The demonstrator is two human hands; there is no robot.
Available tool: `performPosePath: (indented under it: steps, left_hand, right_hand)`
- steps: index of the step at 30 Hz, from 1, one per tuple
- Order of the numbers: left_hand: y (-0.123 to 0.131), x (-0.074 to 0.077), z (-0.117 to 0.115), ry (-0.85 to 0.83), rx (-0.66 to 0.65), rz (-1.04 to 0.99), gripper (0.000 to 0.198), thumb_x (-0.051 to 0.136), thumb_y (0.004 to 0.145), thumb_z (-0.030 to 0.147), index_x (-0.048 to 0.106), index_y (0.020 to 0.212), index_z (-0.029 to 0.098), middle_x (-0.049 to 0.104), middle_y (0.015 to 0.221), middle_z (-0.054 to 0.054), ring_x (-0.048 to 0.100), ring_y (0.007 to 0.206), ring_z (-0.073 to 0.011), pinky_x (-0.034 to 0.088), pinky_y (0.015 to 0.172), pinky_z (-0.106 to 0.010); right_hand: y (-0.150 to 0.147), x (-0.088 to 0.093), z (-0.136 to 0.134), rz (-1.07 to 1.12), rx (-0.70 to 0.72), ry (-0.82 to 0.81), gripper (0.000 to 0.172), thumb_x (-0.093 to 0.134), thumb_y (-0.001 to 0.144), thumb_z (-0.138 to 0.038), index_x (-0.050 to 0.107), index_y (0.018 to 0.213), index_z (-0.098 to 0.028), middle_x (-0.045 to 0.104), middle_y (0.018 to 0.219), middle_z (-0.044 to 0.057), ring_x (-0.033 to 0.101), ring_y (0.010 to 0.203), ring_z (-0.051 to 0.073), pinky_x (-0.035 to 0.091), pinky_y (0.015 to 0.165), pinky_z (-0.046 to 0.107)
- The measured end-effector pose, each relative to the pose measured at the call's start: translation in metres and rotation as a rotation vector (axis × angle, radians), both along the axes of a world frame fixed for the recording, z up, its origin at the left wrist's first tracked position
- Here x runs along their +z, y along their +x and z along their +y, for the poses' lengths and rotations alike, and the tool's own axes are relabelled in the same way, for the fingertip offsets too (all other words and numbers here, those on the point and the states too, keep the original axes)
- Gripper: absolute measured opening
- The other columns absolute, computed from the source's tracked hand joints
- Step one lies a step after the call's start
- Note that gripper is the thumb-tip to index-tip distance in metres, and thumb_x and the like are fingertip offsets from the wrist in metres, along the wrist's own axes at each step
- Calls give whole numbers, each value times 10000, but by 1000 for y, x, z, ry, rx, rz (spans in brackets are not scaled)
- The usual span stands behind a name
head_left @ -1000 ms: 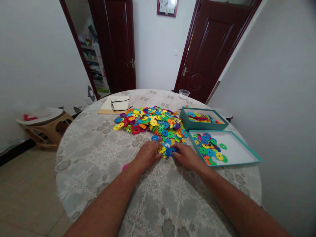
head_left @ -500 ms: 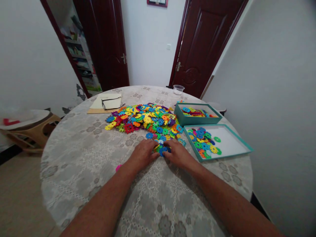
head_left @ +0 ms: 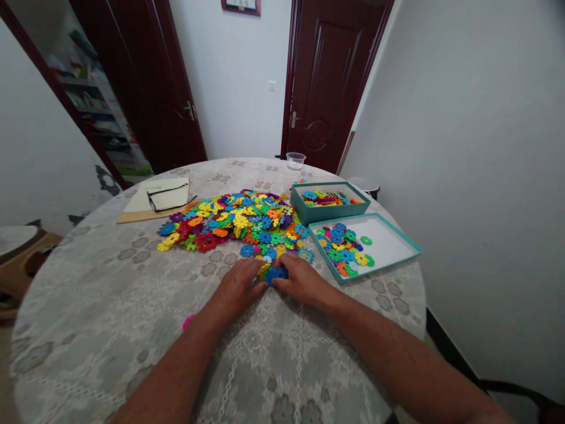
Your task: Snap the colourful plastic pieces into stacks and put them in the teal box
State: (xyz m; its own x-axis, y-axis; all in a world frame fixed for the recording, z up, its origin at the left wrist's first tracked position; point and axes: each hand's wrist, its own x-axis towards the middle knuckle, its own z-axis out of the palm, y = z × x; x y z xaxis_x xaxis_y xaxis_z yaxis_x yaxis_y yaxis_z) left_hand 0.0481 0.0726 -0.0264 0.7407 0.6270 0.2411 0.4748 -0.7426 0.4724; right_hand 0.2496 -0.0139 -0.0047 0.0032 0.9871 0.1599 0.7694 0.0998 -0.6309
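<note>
Close together at the near edge of the pieces, both hands are closed on a small cluster of plastic flower-shaped building discs (head_left: 275, 275), blue and yellow-green ones showing. My left hand (head_left: 241, 287) pinches its left side, and my right hand (head_left: 301, 278) grips the blue part from the right. Fingertips hide some of the cluster, so how the discs join cannot be made out. Just beyond the hands spreads a big heap of the same discs (head_left: 241, 219) in many colours. A pink disc (head_left: 188, 321) lies partly behind my left forearm.
A teal box (head_left: 324, 212) holding more pieces stands to the right. In front of it, a shallow teal-rimmed lid (head_left: 392, 241) holds loose discs. Glasses (head_left: 168, 197) rest on paper (head_left: 136, 200) at the left. A clear plastic bowl (head_left: 295, 160) sits at the far edge.
The camera view has turned to the right, so everything shows farther left. Both hands stay on the disc cluster, with only slight finger movement.
</note>
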Motion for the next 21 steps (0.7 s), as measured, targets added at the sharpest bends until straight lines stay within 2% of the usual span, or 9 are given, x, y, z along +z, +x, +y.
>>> performPosePath:
  steps: [4,7,13,16,18,21]
  left_hand:
    - [1,3,-5,-31,-44,-26,395,692,886,236,680,1281,233,706,1301,-108,622,1247,-299,464,1121,-455]
    - [0,4,-6,-79,-37,-57,474,707,877,230,653,1348,234,683,1364,-110,599,1299,-294,438,1159,-445]
    - [0,8,-6,-109,-26,-51,480,634,895,138,648,1365,238,711,1317,-87,630,1235,-266,467,1111,-410]
    - [1,8,-8,-116,-11,-50,510,650,887,140,634,1384,255,731,1240,-79,660,1157,-255,498,1048,-394]
    - [2,9,-9,-134,-3,-61,534,666,883,152,616,1404,258,747,1153,-65,677,1090,-244,510,1010,-382]
    - [2,13,-10,-189,-34,-112,557,664,890,165,583,1434,257,760,1085,-42,687,1013,-215,519,968,-356]
  right_hand:
    - [0,0,-3,-5,42,-35,125,699,861,-222,584,909,-222,654,860,-20,579,802,160,346,700,256]
    - [0,-2,-4,-28,61,-34,119,682,871,-227,564,877,-223,630,820,-26,561,770,156,327,683,256]
    - [1,-7,-2,-33,65,54,152,697,863,-186,569,937,-220,638,958,21,584,908,191,403,799,286]
    - [1,-8,-3,2,46,77,222,690,877,-182,585,1070,-221,665,1049,43,609,957,202,434,845,309]
    - [1,-8,-4,10,85,83,272,685,892,-190,591,1145,-227,684,1089,48,623,978,205,444,862,315]
    - [1,-7,-6,-42,187,105,151,670,908,-203,618,1048,-221,689,1014,41,623,933,201,444,826,306]
